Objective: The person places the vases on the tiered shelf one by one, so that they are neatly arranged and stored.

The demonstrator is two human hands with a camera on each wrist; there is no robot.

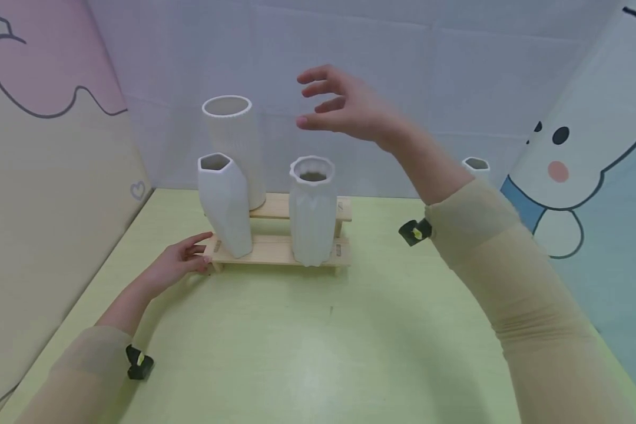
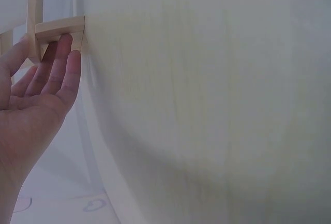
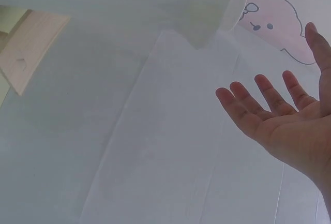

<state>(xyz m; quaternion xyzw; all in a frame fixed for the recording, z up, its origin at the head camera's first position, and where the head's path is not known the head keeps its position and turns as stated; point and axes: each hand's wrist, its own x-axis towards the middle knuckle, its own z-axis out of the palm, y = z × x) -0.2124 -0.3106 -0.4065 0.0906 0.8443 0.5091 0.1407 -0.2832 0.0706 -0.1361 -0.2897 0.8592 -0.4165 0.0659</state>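
Note:
A two-step wooden stand (image 1: 275, 249) bears three white vases. The angular vase (image 1: 225, 206) and the fluted vase (image 1: 312, 221) with a wavy rim are on its lower step; a tall ribbed cylinder vase (image 1: 235, 138) is on the upper one. My left hand (image 1: 177, 265) holds the left end of the lower step. In the left wrist view, its thumb and fingers lie on either side of the stand's wooden end (image 2: 61, 26). Raised above and right of the fluted vase, my right hand (image 1: 344, 103) has its fingers spread and touches nothing.
Partly behind the right forearm, another white vase (image 1: 477, 165) shows at the back right. The pale green table (image 1: 307, 341) meets a white cloth backdrop (image 1: 350, 41) behind the stand. Printed panels (image 1: 47, 165) flank the table.

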